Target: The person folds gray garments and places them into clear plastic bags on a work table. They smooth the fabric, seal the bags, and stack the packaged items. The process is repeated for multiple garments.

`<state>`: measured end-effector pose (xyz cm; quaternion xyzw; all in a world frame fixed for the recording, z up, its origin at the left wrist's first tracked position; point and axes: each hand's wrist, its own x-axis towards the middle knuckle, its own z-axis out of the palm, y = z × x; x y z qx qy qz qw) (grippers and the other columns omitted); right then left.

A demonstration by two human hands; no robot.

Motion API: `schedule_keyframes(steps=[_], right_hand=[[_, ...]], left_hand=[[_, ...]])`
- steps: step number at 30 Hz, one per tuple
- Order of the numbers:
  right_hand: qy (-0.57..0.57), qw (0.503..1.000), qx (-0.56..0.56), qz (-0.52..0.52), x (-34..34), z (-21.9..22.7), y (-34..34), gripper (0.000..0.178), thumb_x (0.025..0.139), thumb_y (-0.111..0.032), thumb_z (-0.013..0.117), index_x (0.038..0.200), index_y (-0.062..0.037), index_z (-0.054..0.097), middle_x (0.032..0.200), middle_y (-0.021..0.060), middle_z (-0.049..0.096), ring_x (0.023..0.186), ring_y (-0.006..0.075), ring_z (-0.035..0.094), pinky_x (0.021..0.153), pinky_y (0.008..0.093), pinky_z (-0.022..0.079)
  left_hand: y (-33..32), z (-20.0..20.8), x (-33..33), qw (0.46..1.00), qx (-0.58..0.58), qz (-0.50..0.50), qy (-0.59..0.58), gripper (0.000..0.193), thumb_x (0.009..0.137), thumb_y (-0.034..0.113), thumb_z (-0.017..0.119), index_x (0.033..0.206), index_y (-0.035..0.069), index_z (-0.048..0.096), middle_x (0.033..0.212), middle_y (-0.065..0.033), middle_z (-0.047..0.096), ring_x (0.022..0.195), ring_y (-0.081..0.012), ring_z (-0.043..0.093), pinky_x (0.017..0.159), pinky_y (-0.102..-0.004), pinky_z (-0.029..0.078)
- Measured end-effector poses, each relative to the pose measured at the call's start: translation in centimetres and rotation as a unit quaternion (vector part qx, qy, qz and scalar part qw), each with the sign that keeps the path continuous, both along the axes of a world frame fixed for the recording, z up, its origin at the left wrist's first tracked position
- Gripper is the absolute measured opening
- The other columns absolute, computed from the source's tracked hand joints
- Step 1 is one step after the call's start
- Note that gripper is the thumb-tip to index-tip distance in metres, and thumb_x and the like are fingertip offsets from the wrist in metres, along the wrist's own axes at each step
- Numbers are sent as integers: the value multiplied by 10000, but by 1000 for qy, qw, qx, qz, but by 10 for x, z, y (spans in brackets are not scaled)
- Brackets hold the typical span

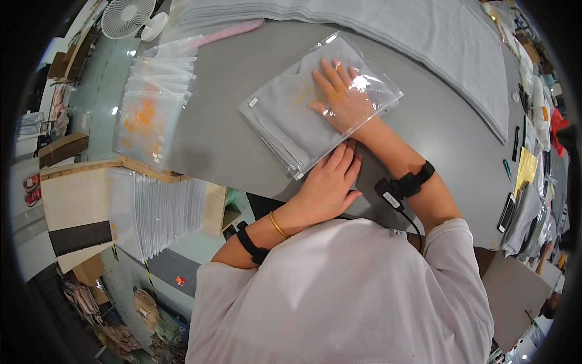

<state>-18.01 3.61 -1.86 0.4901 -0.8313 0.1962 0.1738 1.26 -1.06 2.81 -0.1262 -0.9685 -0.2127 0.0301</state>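
Observation:
A clear plastic bag with folded grey fabric inside lies tilted on the grey table. My right hand reaches in through the bag's near right edge. Its fingers are spread flat on the fabric, seen through the shiny film. My left hand rests at the near edge of the bag, fingers stretched out, their tips at the film. Whether those fingertips press on the bag or slip just under its edge, I cannot tell.
Filled clear bags with orange print overlap at the table's left. Grey fabric layers spread along the far side. A wooden-sided box holds many upright bags at left. A phone and a cutter lie at right.

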Motion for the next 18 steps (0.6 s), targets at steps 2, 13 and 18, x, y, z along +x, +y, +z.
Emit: schedule_keyframes(steps=[2, 13, 18], right_hand=[[19, 995, 76, -59, 5, 1, 4, 557, 940, -336, 706, 1421, -85, 578, 1504, 89, 573, 1463, 339, 455, 1207, 575, 315], [1, 991, -43, 125, -3, -1, -25, 464, 871, -291, 719, 1317, -178, 661, 1380, 53, 616, 1313, 309, 536, 1057, 496, 430], [-63, 993, -60, 81, -6, -2, -20, 474, 870, -285, 737, 1315, -139, 663, 1303, 91, 605, 1248, 323, 548, 1060, 471, 453]], left_hand=[[0, 0, 0, 1000, 15, 1, 2, 757, 882, 391, 761, 1430, -71, 520, 1567, -292, 397, 1464, -411, 362, 1209, -469, 351], [1, -5, 2, 1000, 23, 2, -13, 765, 901, 379, 746, 1472, -58, 484, 1584, -288, 383, 1488, -420, 346, 1228, -497, 323], [2, -7, 3, 1000, 11, 6, -6, 759, 911, 403, 733, 1466, -53, 488, 1585, -282, 385, 1499, -418, 336, 1235, -494, 312]])
